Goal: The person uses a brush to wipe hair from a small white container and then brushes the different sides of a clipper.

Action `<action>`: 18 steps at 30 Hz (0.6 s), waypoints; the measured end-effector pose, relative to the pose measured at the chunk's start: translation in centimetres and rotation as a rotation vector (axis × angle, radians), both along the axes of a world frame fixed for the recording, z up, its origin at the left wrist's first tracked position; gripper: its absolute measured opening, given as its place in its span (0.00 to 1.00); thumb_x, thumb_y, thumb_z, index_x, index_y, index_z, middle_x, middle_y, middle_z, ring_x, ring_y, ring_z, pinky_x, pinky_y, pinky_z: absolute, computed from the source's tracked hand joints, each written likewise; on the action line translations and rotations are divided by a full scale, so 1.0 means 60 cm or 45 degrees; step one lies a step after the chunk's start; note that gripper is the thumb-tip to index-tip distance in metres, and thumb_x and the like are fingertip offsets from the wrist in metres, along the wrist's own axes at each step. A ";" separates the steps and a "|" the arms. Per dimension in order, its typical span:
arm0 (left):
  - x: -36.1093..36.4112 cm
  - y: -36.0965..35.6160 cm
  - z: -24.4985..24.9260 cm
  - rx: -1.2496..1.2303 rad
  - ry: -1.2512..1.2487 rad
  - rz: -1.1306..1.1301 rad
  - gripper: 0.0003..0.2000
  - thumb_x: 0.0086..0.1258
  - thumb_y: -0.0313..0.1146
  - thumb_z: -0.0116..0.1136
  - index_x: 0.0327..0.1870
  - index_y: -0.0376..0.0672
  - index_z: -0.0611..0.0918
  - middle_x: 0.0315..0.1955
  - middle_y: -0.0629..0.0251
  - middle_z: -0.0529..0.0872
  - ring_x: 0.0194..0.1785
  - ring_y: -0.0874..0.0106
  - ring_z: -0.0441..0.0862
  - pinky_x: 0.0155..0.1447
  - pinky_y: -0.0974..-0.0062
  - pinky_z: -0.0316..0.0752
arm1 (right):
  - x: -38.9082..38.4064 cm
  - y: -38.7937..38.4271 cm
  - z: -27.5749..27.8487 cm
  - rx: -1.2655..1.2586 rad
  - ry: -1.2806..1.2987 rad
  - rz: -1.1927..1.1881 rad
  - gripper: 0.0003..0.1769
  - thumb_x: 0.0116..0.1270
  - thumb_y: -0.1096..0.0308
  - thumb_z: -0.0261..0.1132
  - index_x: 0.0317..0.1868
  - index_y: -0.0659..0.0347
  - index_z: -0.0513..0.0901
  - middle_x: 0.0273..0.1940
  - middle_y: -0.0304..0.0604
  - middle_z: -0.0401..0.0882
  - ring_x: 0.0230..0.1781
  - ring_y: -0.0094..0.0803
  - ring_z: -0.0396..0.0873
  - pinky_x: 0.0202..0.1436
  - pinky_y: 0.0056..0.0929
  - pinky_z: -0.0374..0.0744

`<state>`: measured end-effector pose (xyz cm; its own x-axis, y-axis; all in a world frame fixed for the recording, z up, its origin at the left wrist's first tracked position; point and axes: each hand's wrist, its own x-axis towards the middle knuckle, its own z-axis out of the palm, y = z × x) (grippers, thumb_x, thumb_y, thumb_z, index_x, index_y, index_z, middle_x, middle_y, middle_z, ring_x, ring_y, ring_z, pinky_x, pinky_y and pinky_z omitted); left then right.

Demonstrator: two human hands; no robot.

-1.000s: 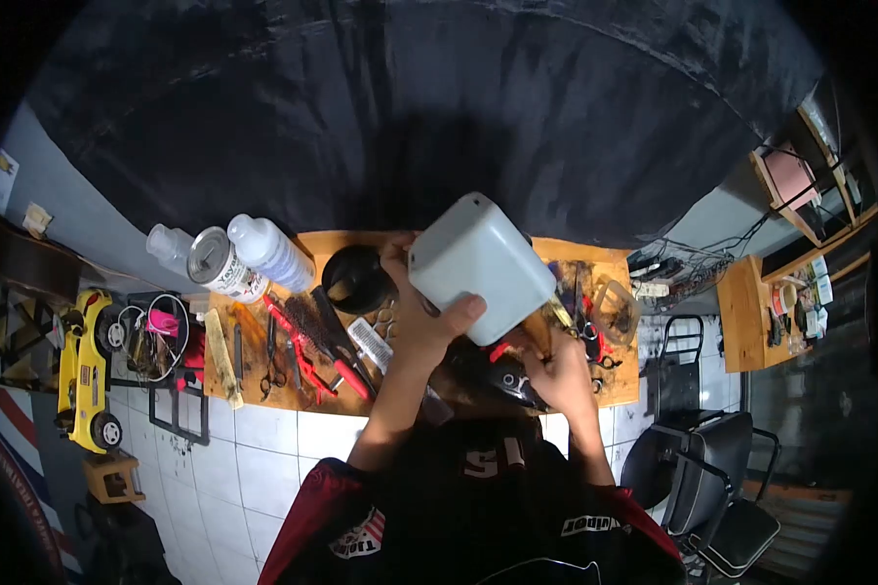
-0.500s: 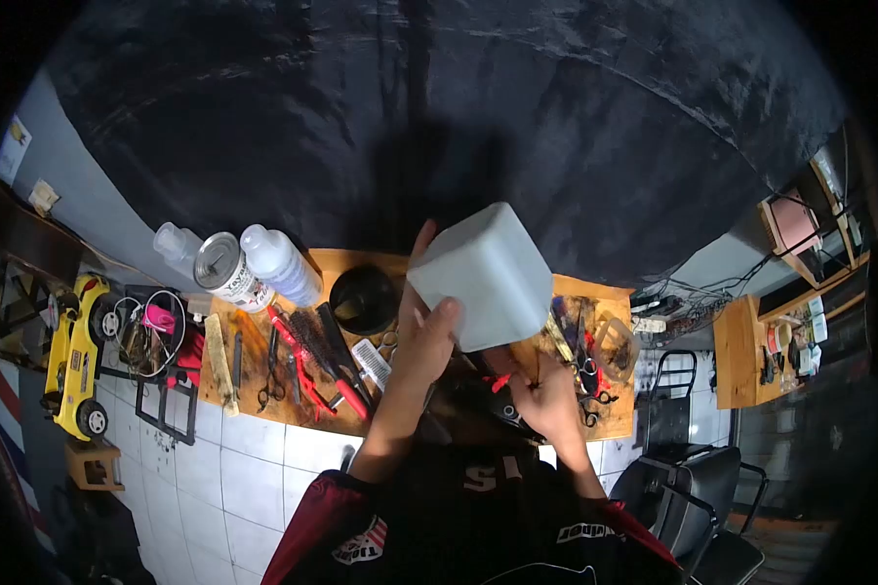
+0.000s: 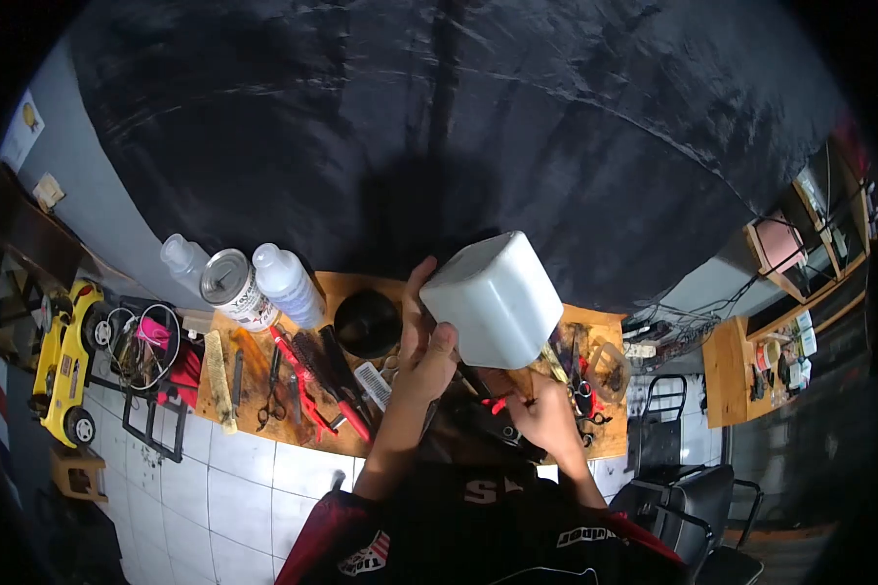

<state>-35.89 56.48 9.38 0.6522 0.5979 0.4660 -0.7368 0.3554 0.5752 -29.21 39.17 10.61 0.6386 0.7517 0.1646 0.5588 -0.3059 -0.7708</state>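
My left hand (image 3: 424, 341) grips a white squarish plastic container (image 3: 493, 297) and holds it tilted above the wooden shelf (image 3: 254, 370). My right hand (image 3: 546, 419) is lower, at the right, closed around a small dark and red tool (image 3: 493, 402) over the shelf; what exactly it holds is partly hidden. A black round bowl (image 3: 366, 322) sits just left of my left hand.
Along the shelf lie scissors (image 3: 268, 390), red-handled tools (image 3: 307, 375), a comb (image 3: 373, 385), two white bottles (image 3: 288, 283) and a tin can (image 3: 234, 288). A yellow toy car (image 3: 63, 361) is at far left. A black chair (image 3: 678, 502) stands at lower right.
The white container has tipped and dropped slightly in my left hand as the view shifted upward. My right hand stayed by the shelf.
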 end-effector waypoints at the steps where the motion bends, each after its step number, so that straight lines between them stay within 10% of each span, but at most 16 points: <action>1: -0.002 0.000 -0.004 -0.007 -0.015 0.011 0.37 0.73 0.42 0.57 0.76 0.49 0.48 0.64 0.66 0.68 0.68 0.70 0.67 0.69 0.65 0.66 | 0.000 0.007 0.003 0.059 0.027 -0.065 0.09 0.55 0.79 0.62 0.39 0.71 0.79 0.23 0.58 0.77 0.20 0.37 0.77 0.26 0.33 0.74; 4: -0.011 -0.001 -0.014 -0.056 0.038 0.028 0.36 0.73 0.42 0.58 0.75 0.50 0.50 0.64 0.66 0.67 0.67 0.70 0.67 0.69 0.64 0.66 | 0.004 0.012 0.001 -0.272 -0.145 -0.225 0.11 0.57 0.76 0.62 0.42 0.67 0.81 0.25 0.60 0.81 0.27 0.53 0.83 0.29 0.42 0.80; 12: -0.020 0.013 -0.014 -0.188 0.084 0.169 0.34 0.72 0.47 0.58 0.72 0.49 0.54 0.64 0.64 0.65 0.65 0.69 0.66 0.66 0.65 0.68 | -0.006 0.020 0.002 -0.077 0.042 0.208 0.10 0.54 0.76 0.64 0.37 0.72 0.78 0.24 0.53 0.77 0.20 0.44 0.76 0.24 0.36 0.73; 18: -0.028 0.010 -0.007 -0.227 -0.058 0.027 0.44 0.59 0.57 0.66 0.70 0.51 0.54 0.62 0.72 0.65 0.68 0.73 0.63 0.70 0.64 0.64 | 0.000 0.020 -0.011 -0.184 -0.222 -0.118 0.09 0.54 0.77 0.63 0.36 0.71 0.79 0.22 0.58 0.77 0.21 0.51 0.78 0.27 0.38 0.76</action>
